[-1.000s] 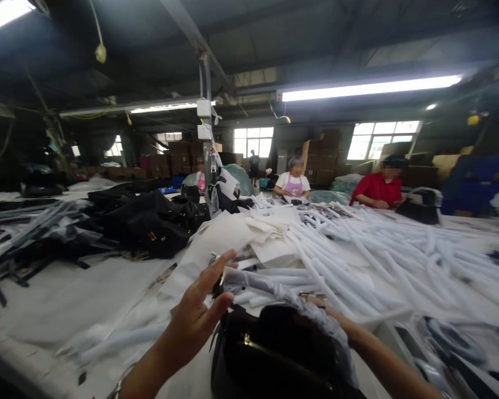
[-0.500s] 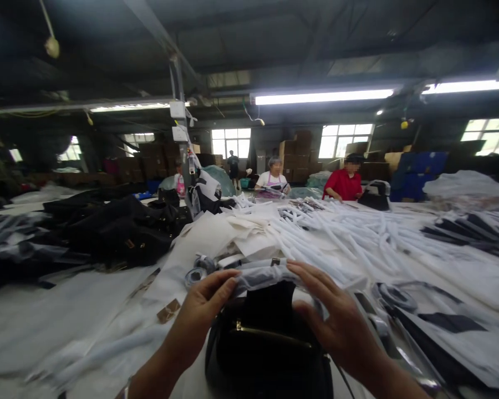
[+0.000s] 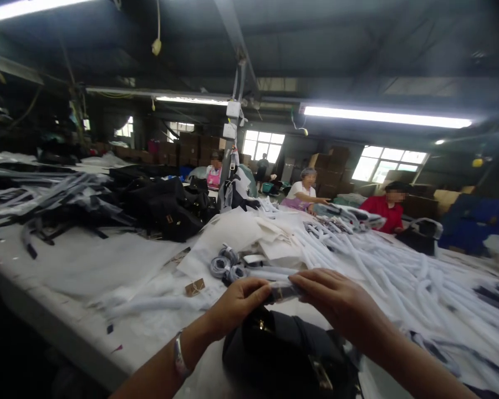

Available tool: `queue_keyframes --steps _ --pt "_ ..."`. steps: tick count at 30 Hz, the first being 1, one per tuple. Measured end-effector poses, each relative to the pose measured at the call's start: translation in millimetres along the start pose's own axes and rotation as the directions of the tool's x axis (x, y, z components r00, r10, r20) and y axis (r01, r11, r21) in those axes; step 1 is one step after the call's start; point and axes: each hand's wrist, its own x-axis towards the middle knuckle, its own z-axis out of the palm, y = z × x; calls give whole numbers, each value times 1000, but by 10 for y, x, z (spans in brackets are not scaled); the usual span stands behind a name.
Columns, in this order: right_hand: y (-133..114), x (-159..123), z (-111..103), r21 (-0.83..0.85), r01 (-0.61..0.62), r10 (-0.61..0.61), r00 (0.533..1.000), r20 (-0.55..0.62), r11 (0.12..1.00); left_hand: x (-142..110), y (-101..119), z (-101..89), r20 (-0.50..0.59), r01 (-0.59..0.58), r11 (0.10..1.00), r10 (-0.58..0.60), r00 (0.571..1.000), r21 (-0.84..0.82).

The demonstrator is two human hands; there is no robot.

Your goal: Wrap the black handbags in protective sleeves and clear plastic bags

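In front of me stands a black handbag [image 3: 286, 349] with gold-coloured metal fittings. Its handle [image 3: 283, 292], wrapped in clear plastic, arches above the bag. My left hand [image 3: 242, 303] pinches the left part of the handle between thumb and fingers. The right part is under the fingers of my right hand [image 3: 336, 299], which are closed over it; the thumb is hidden. Just beyond my hands lie rolled grey straps [image 3: 221, 266] and a brown tag [image 3: 195, 287] with a pale string.
White wrapped strips [image 3: 382, 271] cover the right side of the table. Sheets of white paper [image 3: 228, 227] lie in the middle, black bags [image 3: 170, 210] at left. A post [image 3: 233, 133] rises behind. Two co-workers [image 3: 301, 191] [image 3: 385, 208] work across the table.
My view has turned left, so the surroundings sit further right. My hands are closer together on the handle, and the bag is turned. One co-worker across the table now stretches an arm out.
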Motion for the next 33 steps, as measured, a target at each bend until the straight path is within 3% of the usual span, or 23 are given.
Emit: queue_keyframes --steps 6,13,16,21,24,28,30,33 --pt "-141 118 7 -75 83 -69 983 173 994 43 -1 52 27 -37 989 41 999 -143" --pt "-235 208 35 -167 160 -130 976 176 973 21 -95 171 27 -70 944 83 996 -323" --pt "-123 70 3 -234 30 11 985 171 972 51 -75 178 18 -35 979 39 999 -200" --pt "219 -295 -76 -331 -199 225 974 40 922 126 -111 31 23 20 996 -18 1000 -93" --pt "354 -435 -84 -227 -341 346 938 -18 912 160 -177 -82 32 27 999 -26 999 -18" --pt "415 -532 -48 -21 -524 525 851 1 851 212 -193 -216 69 33 994 -40 997 105" --pt "416 -560 -22 63 -565 566 824 12 822 265 -146 -270 73 48 990 -58 996 135" --pt "397 -553 7 150 -560 563 826 28 815 389 -28 -283 75 52 992 -61 995 116"
